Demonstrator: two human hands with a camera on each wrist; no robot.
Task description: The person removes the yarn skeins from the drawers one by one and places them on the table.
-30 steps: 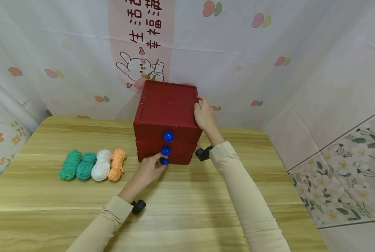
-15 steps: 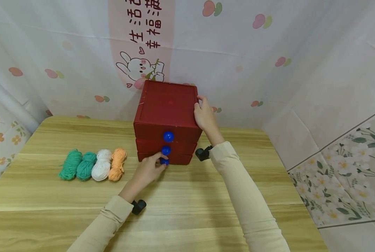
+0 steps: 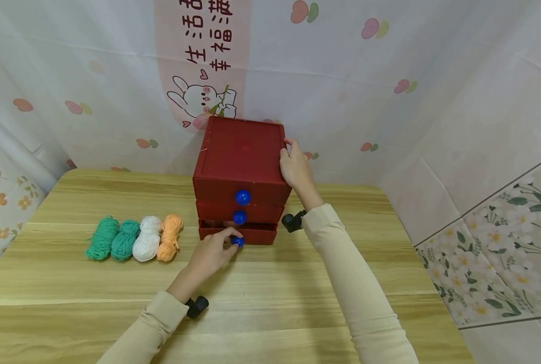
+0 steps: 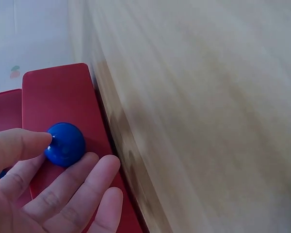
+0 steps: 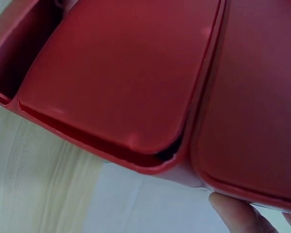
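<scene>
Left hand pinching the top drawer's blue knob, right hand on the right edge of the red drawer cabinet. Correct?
One error: the left hand pinches the blue knob of the bottom drawer, not the top one; the head view shows it. The right hand is indeed on the right edge of the red drawer cabinet.

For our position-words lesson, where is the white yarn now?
In the head view, the white yarn lies left of the red drawers, between green yarn and orange yarn.
</scene>
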